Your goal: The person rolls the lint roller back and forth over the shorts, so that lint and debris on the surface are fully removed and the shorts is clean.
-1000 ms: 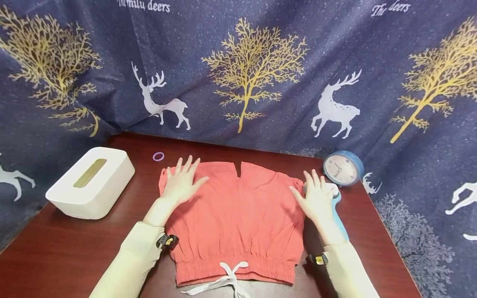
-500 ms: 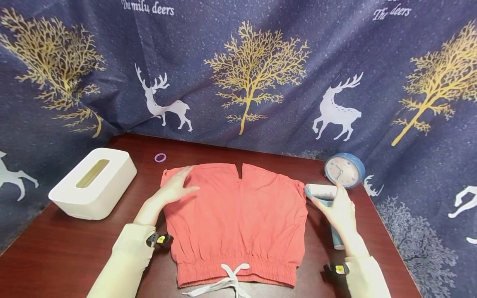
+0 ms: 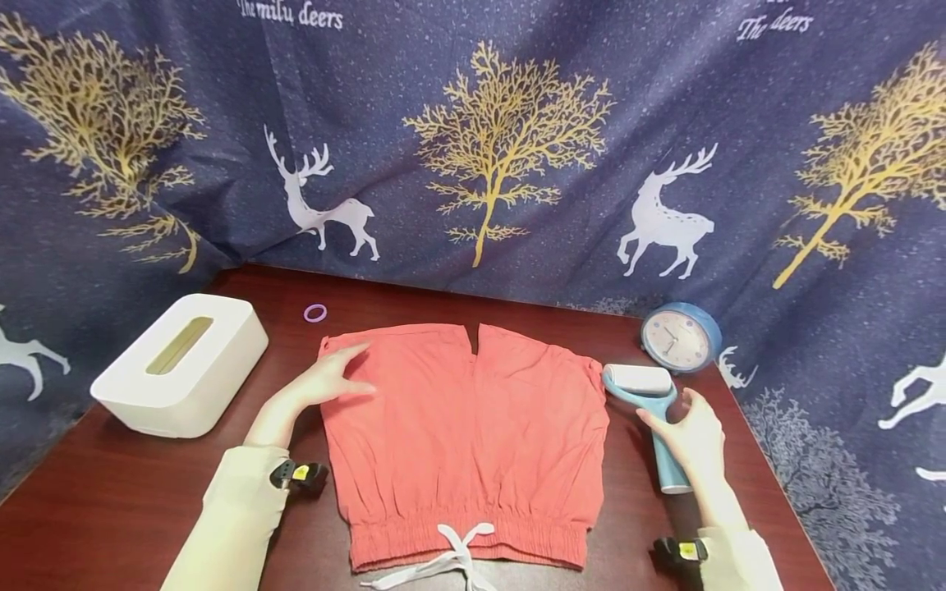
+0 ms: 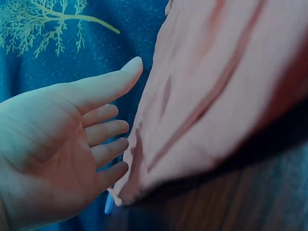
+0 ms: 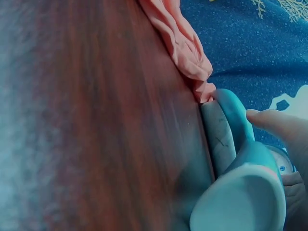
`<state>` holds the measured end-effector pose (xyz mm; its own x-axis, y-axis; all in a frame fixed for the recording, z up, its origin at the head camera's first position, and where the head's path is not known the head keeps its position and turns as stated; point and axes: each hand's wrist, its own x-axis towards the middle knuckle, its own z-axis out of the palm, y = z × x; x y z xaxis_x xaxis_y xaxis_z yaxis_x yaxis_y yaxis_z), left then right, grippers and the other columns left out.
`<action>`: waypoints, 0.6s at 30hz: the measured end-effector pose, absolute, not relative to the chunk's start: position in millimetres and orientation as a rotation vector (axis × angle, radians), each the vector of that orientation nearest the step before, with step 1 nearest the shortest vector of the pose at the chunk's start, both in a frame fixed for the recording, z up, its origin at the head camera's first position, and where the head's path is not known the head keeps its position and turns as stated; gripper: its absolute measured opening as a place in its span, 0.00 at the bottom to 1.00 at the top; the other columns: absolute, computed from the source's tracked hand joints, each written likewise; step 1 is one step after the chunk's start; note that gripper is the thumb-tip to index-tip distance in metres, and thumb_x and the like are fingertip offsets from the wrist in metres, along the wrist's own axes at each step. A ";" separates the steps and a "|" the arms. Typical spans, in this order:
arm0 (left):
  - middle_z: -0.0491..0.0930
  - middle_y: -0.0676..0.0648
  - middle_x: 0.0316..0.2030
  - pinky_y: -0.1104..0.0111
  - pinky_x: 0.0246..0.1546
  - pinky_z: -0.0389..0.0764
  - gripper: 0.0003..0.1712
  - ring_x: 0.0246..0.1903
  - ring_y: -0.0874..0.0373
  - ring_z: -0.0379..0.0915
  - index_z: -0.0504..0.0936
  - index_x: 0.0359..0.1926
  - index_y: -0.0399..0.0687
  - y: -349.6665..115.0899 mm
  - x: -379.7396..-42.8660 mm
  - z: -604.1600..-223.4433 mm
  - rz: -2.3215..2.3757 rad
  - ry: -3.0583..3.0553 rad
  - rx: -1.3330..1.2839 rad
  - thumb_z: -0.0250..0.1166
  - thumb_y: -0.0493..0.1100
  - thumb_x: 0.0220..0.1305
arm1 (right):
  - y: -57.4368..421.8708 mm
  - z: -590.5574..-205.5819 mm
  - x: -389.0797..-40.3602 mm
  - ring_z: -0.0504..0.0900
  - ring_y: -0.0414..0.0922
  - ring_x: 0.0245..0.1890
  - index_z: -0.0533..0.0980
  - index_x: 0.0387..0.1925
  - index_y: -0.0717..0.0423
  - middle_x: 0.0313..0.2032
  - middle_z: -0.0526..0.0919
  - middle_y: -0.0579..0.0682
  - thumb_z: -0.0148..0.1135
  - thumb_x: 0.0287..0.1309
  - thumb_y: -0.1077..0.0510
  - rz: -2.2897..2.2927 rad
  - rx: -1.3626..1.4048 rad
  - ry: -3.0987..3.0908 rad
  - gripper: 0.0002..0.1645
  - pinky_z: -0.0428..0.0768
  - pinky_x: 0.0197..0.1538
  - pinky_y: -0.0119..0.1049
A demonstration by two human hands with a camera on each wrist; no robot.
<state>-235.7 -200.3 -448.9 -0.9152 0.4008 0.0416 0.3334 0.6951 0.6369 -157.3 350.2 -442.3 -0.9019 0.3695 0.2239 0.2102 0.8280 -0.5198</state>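
Note:
Coral-red shorts (image 3: 473,427) lie flat on the dark wooden table, gathered waistband toward me, with a white drawstring (image 3: 456,552) tied in a bow. My left hand (image 3: 325,379) hovers at their left side, thumb apart from loosely bent fingers, holding nothing; the left wrist view shows the bare palm (image 4: 57,154) beside the cloth. On the right lies a lint roller (image 3: 668,464) with a blue handle and white roll. My right hand (image 3: 693,431) is over its handle, thumb on the near side and fingers on the far side; in the right wrist view the thumb (image 5: 274,120) points at the roller's blue frame.
A white tissue box (image 3: 181,361) stands at the left. A purple ring (image 3: 314,313) lies behind the shorts. At the back right is a blue alarm clock (image 3: 678,336). A dark blue curtain (image 3: 414,164) with trees and deer hangs along the table's back edge.
Both hands have drawn back from above the shorts' far corners. The right hand has moved right and nearer, down beside the lint roller's handle. The left has shifted left, its fingers less spread.

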 end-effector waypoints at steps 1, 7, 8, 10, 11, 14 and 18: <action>0.67 0.25 0.64 0.41 0.67 0.61 0.47 0.66 0.31 0.61 0.64 0.66 0.24 -201.6 -235.7 -450.2 1.021 2.794 0.604 0.74 0.48 0.53 | 350.5 -443.0 -156.4 0.75 0.67 0.54 0.65 0.62 0.71 0.54 0.76 0.72 0.73 0.48 0.43 0.715 -0.442 -2.691 0.50 0.69 0.58 0.64; 0.68 0.25 0.63 0.41 0.65 0.63 0.48 0.64 0.31 0.63 0.65 0.66 0.24 -208.5 -235.2 -453.7 1.024 2.772 0.601 0.74 0.49 0.52 | 350.1 -445.2 -152.3 0.82 0.62 0.49 0.73 0.55 0.69 0.48 0.83 0.69 0.71 0.50 0.41 0.753 -0.467 -2.693 0.42 0.74 0.55 0.58; 0.68 0.25 0.63 0.41 0.65 0.63 0.48 0.64 0.31 0.63 0.65 0.65 0.25 -209.5 -235.0 -453.6 1.022 2.775 0.604 0.74 0.49 0.52 | 349.9 -445.2 -151.7 0.82 0.61 0.48 0.74 0.54 0.69 0.47 0.83 0.68 0.71 0.51 0.40 0.760 -0.471 -2.696 0.41 0.74 0.54 0.57; 0.68 0.26 0.63 0.41 0.65 0.64 0.48 0.64 0.32 0.64 0.65 0.66 0.25 -211.2 -234.4 -453.1 1.023 2.775 0.603 0.75 0.48 0.51 | 349.4 -444.9 -150.9 0.84 0.60 0.47 0.76 0.53 0.69 0.46 0.84 0.67 0.71 0.51 0.40 0.767 -0.476 -2.705 0.41 0.74 0.54 0.56; 0.68 0.26 0.63 0.41 0.65 0.63 0.48 0.64 0.32 0.64 0.65 0.66 0.26 -212.1 -234.0 -452.8 1.025 2.774 0.599 0.75 0.48 0.51 | 349.4 -444.7 -150.7 0.84 0.60 0.47 0.76 0.52 0.69 0.45 0.85 0.67 0.71 0.51 0.39 0.767 -0.476 -2.711 0.40 0.75 0.53 0.55; 0.68 0.26 0.63 0.41 0.65 0.64 0.49 0.63 0.32 0.64 0.65 0.66 0.25 -214.1 -232.8 -451.8 1.032 2.765 0.602 0.76 0.47 0.50 | 349.5 -444.1 -150.3 0.84 0.60 0.46 0.78 0.50 0.69 0.44 0.85 0.66 0.71 0.50 0.39 0.743 -0.471 -2.735 0.40 0.75 0.50 0.55; 0.69 0.25 0.62 0.40 0.64 0.64 0.50 0.62 0.31 0.64 0.65 0.65 0.25 -216.4 -231.9 -450.9 1.042 2.759 0.602 0.77 0.46 0.48 | 350.8 -443.9 -150.8 0.83 0.61 0.44 0.78 0.48 0.71 0.43 0.85 0.67 0.71 0.50 0.39 0.696 -0.463 -2.775 0.40 0.75 0.48 0.56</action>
